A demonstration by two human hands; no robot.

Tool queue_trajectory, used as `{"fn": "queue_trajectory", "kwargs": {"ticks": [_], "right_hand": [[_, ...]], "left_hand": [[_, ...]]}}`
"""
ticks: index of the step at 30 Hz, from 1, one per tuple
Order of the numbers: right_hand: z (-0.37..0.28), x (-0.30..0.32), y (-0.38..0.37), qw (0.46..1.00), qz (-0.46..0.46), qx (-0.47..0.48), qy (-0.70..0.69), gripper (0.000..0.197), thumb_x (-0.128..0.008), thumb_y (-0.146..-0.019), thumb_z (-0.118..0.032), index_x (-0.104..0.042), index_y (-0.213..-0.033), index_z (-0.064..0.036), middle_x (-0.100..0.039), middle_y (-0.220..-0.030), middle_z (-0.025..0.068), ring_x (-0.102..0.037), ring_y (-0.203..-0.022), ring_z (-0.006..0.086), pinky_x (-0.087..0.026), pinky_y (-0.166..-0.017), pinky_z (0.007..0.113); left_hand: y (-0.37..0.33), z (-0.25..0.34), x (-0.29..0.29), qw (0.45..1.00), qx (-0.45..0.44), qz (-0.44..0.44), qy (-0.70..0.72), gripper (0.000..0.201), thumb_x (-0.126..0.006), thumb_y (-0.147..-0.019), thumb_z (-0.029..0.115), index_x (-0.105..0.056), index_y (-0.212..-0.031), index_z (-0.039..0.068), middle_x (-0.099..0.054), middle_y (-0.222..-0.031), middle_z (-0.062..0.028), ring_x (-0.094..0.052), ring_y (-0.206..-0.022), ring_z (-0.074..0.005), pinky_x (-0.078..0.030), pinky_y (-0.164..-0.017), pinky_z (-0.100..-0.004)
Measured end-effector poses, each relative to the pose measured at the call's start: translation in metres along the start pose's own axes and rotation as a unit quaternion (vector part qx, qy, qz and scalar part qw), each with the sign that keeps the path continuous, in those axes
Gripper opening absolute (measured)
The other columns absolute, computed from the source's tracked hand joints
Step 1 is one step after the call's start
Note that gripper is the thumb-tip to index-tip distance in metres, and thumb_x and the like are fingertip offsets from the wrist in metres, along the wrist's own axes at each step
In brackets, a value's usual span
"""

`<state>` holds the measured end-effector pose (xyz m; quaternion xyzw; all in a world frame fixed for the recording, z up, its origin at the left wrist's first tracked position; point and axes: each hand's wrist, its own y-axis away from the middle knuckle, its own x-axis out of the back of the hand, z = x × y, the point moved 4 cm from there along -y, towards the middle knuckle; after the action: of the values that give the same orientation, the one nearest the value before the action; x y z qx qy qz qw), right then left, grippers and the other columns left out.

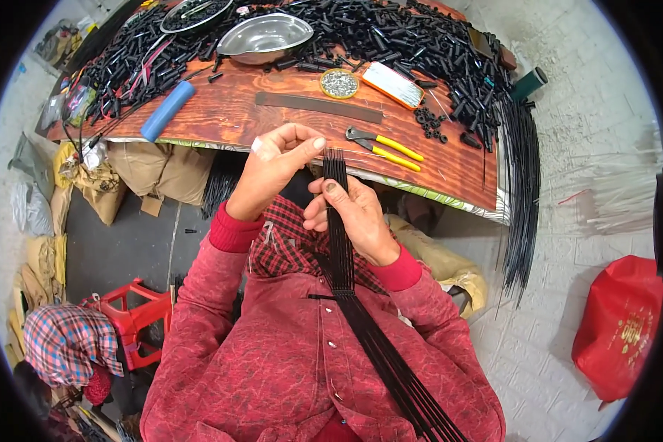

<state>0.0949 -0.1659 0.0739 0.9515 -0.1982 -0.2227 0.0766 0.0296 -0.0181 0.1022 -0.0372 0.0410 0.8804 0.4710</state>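
Flat bundle of black strands (340, 247) ran up over my red jacket (272, 353), from lower right to just short of the table edge, tops fanned slightly. My right hand (359, 212) was closed on the bundle near its upper end, thumb flat across the front, fingers curled beside and behind. My left hand (274, 163) was narrow, thumb and forefinger tips nearly together just beside the strand tops; couldn't tell whether they pinched anything. Past the hands, on the wooden table (228, 103): yellow-handled pliers (398, 146), then a dark flat strip (318, 107), a round tub (339, 84) of small silvery bits, a metal bowl (265, 33), and heaped black pieces (401, 37) farthest.
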Motion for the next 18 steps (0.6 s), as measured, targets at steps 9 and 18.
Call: {"fn": "queue_trajectory", "kwargs": {"ticks": [9, 18], "right_hand": [[0.001, 0.0, -0.003, 1.0, -0.01, -0.027, -0.002, 0.048, -0.047, -0.106, -0.041, -0.052, -0.125, 0.0019, -0.07, -0.087, 0.0132, -0.071, -0.073, 0.0194, -0.055, -0.065, 0.026], [0.0, 0.001, -0.006, 1.0, 0.008, 0.002, -0.011, 0.05, -0.045, -0.105, -0.045, -0.048, -0.126, 0.0004, -0.069, -0.09, 0.0153, -0.071, -0.075, 0.0214, -0.056, -0.067, 0.028]], "left_hand": [[0.003, -0.013, 0.008, 0.997, -0.041, 0.045, 0.052, 0.021, -0.07, -0.093, 0.014, -0.064, -0.11, 0.003, -0.067, -0.089, 0.001, -0.054, -0.074, -0.0044, -0.043, -0.068, -0.0202], [0.003, -0.014, 0.003, 0.995, -0.055, 0.039, 0.071, 0.016, -0.067, -0.094, 0.009, -0.065, -0.108, 0.001, -0.064, -0.088, 0.0009, -0.055, -0.073, -0.0051, -0.046, -0.067, -0.0199]]}}
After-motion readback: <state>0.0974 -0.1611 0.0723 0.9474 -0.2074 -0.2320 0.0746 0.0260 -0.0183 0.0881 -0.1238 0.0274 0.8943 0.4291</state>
